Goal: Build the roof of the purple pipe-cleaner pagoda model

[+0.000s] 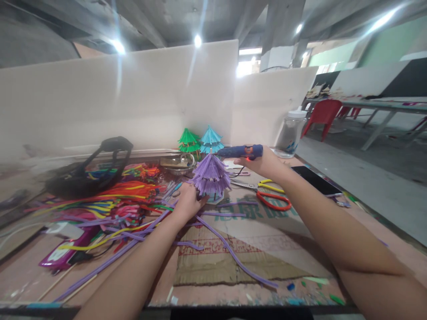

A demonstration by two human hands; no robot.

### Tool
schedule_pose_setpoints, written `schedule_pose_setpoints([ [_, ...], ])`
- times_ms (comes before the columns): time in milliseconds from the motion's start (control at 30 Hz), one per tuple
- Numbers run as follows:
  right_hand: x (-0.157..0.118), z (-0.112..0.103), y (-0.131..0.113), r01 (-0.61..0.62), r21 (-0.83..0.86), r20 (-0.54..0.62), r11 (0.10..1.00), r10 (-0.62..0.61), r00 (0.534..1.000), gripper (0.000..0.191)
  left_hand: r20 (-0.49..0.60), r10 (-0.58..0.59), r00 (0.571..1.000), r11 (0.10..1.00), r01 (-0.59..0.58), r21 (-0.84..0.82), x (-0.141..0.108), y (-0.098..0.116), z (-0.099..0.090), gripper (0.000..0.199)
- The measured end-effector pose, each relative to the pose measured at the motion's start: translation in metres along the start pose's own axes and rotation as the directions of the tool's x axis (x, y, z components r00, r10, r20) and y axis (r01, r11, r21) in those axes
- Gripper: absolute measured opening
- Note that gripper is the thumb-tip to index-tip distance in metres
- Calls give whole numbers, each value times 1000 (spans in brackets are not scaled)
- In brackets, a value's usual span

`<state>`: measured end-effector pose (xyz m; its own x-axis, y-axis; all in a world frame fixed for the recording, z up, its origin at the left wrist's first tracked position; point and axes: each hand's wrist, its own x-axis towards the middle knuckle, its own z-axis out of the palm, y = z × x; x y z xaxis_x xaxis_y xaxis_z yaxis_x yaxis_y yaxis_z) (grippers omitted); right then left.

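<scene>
Left of the purple model, loose purple strips lay unattached. Beside its base, our left hand held it, fingers drawn in narrow. Behind it stood the green model and the blue model. Its two tiers looked formed like theirs; what its tip lacked, we couldn't tell. At its top right, our right hand gripped a glue gun, fingers wrapped round.
</scene>
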<state>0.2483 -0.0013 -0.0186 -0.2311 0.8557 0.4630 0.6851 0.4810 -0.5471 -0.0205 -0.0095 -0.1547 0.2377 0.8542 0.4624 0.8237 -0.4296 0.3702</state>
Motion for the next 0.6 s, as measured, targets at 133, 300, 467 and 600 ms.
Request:
schedule_pose_setpoints([
  [133,-2,-2,-2,15,22,17,1000,-15,1000,31,19,16,1000,1000,-16,18,0,0,-1,25],
  [300,-2,-3,-6,41,20,26,999,-42,999,28,-1,27,1000,998,-27,59,1,-2,2,24],
  [467,-2,-3,-4,13,20,40,1000,-14,999,30,16,0,1000,996,-1,84,1,-4,4,25],
  [600,-3,-5,-3,-3,8,65,1000,2,998,34,-8,11,1000,992,-10,126,0,-7,5,25],
])
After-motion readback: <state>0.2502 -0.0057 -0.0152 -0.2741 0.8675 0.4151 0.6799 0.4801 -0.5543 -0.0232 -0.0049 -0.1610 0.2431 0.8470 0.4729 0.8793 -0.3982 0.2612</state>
